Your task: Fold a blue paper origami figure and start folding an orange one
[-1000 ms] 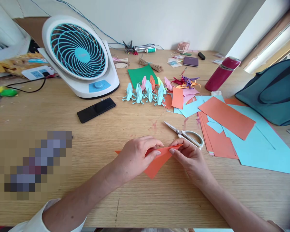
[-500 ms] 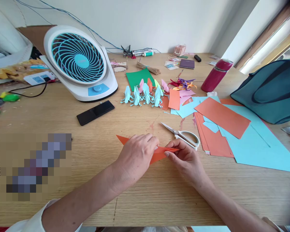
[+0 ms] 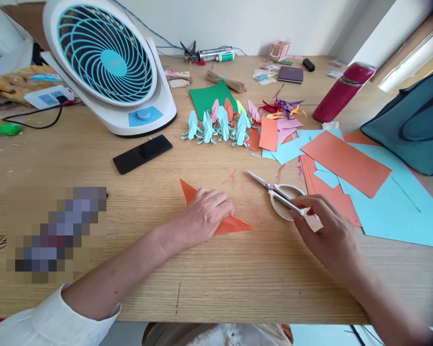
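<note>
An orange folded paper (image 3: 234,225) with pointed ends lies on the wooden table, its middle covered by my left hand (image 3: 207,214). That hand's fingers are curled together over the paper, gripping it against the table. On the right, my right hand (image 3: 328,230) pinches one handle loop of the white-handled scissors (image 3: 274,188) between thumb and fingers. The scissors rest on the table, their blades pointing away to the upper left. Behind them stand several folded light-blue paper figures (image 3: 222,124), with pink, orange and yellow-green ones at their back.
A white and blue fan (image 3: 155,113) stands at the left behind a black phone (image 3: 143,154). Orange sheets (image 3: 346,163) and light-blue sheets (image 3: 389,223) spread over the right side. Behind them are a dark pink bottle (image 3: 341,93) and a teal bag (image 3: 414,129).
My right hand has let go of the orange folded paper and moved right to take hold of the scissors' handle. My left hand stays on the paper. The view has tilted downward.
</note>
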Motion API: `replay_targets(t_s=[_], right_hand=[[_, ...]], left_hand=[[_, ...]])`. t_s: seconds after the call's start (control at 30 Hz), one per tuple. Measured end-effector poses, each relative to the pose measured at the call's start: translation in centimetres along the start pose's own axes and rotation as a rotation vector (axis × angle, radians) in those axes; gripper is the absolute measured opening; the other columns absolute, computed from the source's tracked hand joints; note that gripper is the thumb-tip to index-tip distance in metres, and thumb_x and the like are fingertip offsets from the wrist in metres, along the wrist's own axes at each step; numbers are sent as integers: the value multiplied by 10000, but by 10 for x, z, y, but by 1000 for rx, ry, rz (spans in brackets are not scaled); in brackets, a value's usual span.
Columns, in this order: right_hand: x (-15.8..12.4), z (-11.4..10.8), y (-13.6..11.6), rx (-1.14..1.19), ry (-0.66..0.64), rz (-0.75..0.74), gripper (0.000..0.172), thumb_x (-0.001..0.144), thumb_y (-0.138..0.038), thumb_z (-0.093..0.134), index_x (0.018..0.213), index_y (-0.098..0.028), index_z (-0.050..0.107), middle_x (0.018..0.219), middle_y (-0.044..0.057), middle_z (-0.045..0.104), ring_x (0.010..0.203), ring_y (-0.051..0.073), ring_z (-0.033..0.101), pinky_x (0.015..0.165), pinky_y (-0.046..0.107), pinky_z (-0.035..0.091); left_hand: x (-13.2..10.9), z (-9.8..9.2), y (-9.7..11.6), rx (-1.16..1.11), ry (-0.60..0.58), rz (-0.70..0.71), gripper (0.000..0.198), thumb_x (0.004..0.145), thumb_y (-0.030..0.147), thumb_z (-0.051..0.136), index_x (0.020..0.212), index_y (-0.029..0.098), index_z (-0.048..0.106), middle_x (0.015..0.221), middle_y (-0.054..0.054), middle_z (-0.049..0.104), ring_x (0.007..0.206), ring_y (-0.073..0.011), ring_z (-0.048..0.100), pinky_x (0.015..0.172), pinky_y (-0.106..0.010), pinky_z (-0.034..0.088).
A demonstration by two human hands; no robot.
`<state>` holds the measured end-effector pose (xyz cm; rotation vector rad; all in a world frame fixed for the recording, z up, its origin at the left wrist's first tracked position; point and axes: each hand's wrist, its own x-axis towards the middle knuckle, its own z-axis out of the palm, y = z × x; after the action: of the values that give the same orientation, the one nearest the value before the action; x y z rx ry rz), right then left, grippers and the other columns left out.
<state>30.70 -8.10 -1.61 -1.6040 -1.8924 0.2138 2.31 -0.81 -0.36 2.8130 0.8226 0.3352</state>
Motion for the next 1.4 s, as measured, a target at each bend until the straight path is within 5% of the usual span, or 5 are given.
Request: replay_targets(t_s=[0.13,0.3,0.5,0.77,1.4], right_hand=[[22,2,16,-177,-159,-31,235,964,-369,519,1142,-240,600,1090,89,640,934,251,623,770,373,463],[45,8,16,-317,-273,34,247,934,-427,531,990,-204,621,945,73,627,800,227,614,652,333,425],[12,-22,13,-388,-348,-190,238,978,-378,463,1085,-199,579,939,68,661,850,244,596,776,380,423],[-42,-53,16,-358,-291,-362,203,951,-322,567,1119,-210,588,942,41,709,825,218,627,730,381,434],[-30,-48,18,-368,-210,-526,128,960,-273,592,1057,-220,656,962,45,762,816,213,686,686,365,437]], left_hand=[[0,6,-3,-9,-2,40,215,990,115,374,922,159,574,885,-54,586,853,-194,512,839,-357,335],[1,12,-6,13,-4,83,197,972,80,391,885,159,549,863,-42,568,837,-186,502,838,-356,333],[-1,18,-7,111,8,110,167,958,90,433,865,164,549,909,-62,582,862,-206,493,832,-377,327],[3,17,-3,104,1,129,158,939,83,462,852,167,562,898,-59,596,841,-201,494,813,-370,317],[12,11,-5,-6,-76,90,139,962,128,472,949,184,599,924,-44,611,874,-199,499,825,-365,313]])
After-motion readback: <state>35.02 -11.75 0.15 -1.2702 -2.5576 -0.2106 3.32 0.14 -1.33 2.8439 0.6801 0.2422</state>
